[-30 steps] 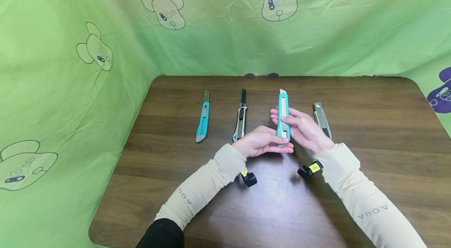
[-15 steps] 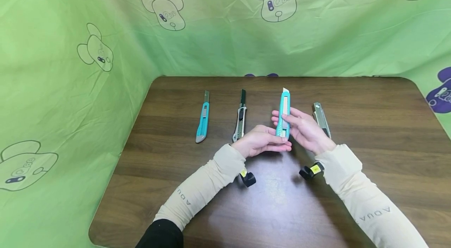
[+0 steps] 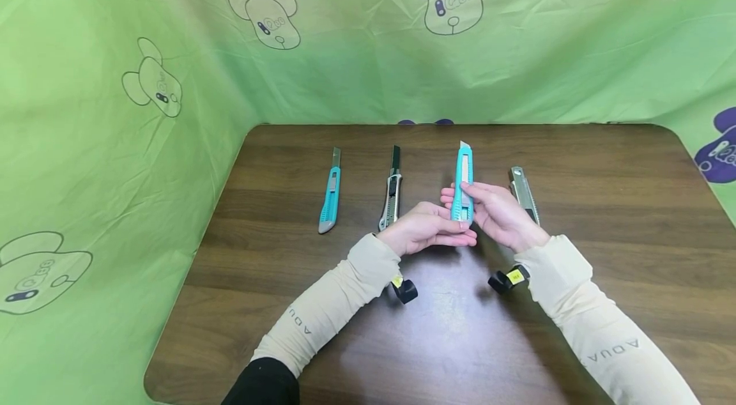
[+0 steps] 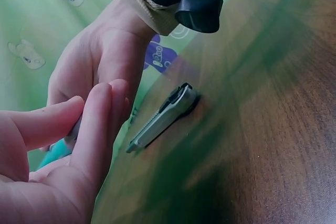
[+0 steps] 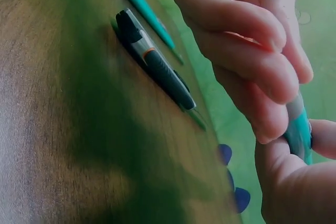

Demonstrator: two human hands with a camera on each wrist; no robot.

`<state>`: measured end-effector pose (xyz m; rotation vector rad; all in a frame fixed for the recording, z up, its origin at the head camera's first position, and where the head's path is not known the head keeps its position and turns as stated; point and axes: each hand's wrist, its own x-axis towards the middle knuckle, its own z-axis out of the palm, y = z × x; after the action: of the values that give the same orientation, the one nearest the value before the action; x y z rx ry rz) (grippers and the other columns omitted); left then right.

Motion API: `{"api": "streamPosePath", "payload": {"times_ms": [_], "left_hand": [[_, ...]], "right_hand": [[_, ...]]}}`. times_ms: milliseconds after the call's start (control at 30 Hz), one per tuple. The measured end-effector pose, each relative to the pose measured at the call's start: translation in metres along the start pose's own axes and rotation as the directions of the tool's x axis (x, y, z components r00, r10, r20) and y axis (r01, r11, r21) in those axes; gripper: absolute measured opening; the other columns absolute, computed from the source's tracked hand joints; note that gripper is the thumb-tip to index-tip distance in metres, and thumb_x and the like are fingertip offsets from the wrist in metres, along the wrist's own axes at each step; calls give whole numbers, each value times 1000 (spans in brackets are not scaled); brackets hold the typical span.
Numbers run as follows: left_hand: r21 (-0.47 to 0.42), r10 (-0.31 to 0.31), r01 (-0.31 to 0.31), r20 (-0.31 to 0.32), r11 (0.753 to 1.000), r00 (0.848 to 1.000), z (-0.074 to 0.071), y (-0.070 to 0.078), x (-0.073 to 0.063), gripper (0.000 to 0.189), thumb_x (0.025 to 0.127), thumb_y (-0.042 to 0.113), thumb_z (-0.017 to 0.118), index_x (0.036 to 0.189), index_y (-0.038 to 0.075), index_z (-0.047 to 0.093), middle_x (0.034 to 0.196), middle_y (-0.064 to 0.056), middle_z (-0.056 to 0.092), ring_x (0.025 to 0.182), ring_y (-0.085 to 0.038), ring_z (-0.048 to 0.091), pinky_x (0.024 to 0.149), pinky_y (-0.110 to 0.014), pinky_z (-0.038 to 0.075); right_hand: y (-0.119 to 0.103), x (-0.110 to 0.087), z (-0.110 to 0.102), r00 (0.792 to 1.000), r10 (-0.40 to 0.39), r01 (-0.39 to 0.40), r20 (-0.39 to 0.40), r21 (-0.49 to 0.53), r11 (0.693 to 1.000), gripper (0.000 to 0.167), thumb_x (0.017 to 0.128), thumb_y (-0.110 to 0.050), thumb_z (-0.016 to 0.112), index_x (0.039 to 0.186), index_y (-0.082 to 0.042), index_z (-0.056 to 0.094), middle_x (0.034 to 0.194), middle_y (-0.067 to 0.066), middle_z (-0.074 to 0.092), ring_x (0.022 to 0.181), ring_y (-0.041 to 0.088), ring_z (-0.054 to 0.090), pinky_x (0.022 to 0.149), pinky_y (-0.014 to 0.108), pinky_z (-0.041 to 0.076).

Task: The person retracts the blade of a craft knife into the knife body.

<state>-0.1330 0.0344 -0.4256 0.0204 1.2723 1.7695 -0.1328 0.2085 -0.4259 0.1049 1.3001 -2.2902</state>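
The brown table (image 3: pixel 230 277) carries a turquoise cutter (image 3: pixel 330 197), a dark-bladed cutter (image 3: pixel 393 189) and a silver cutter (image 3: pixel 522 191).

A turquoise utility knife (image 3: pixel 464 165), blade end away, held in both hands (image 3: pixel 424 229).

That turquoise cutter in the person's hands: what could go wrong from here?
Two things, perhaps. The turquoise cutter has a pale pointed tip; if that is bare blade and the right hand slips forward along the body, it might get cut. Also, the silver cutter on the table is partly hidden behind the right hand, so lowering that hand carelessly could knock it.
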Motion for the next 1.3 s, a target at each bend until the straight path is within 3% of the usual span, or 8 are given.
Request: {"api": "streamPosePath", "payload": {"times_ms": [200, 400, 833, 1067, 1300], "left_hand": [[-8, -2, 2, -1, 1000, 1000, -1, -1, 1, 37, 94, -9, 52, 129, -19, 48, 127, -42, 50, 82, -18, 71, 94, -31, 56], [-18, 7, -7, -18, 1000, 1000, -2, -3, 2, 33, 93, -10, 53, 125, -19, 52, 117, -38, 60, 89, -23, 72, 95, -33, 55], [-29, 4, -5, -13, 1000, 1000, -3, -2, 4, 36, 93, -10, 54, 128, -18, 51, 115, -36, 62, 90, -23, 72, 95, -33, 56], [-26, 9, -9, 1, 1000, 1000, -3, -2, 4, 36, 93, -10, 53, 128, -17, 50, 96, -25, 72, 113, -37, 63, 96, -33, 55], [-32, -6, 6, -16, 999, 1000, -2, -3, 3, 37, 93, -10, 53, 129, -18, 48, 118, -40, 59, 91, -24, 72, 95, -33, 56]], "right_hand": [[2, 1, 0, 1000, 15, -15, -18, 19, 1000, 20, 102, -13, 48, 106, -6, 66, 105, 8, 74, 100, 17, 71, 93, 26, 57], [4, 2, 0, 1000, 12, -11, -26, 34, 999, 19, 101, -14, 50, 106, -6, 67, 104, 9, 74, 97, 16, 71, 92, 26, 58], [4, 3, 2, 1000, 1, -1, -16, 32, 999, 20, 102, -13, 48, 106, -7, 66, 104, 8, 74, 96, 14, 71, 90, 25, 58], [3, 3, 2, 999, 11, -9, -32, 66, 998, 18, 100, -9, 50, 104, -6, 67, 103, 10, 74, 95, 16, 72, 90, 27, 58], [3, 3, 3, 999, 8, -5, -35, 73, 997, 18, 100, -5, 50, 101, -4, 68, 100, 11, 74, 93, 17, 72, 90, 26, 59]]}}
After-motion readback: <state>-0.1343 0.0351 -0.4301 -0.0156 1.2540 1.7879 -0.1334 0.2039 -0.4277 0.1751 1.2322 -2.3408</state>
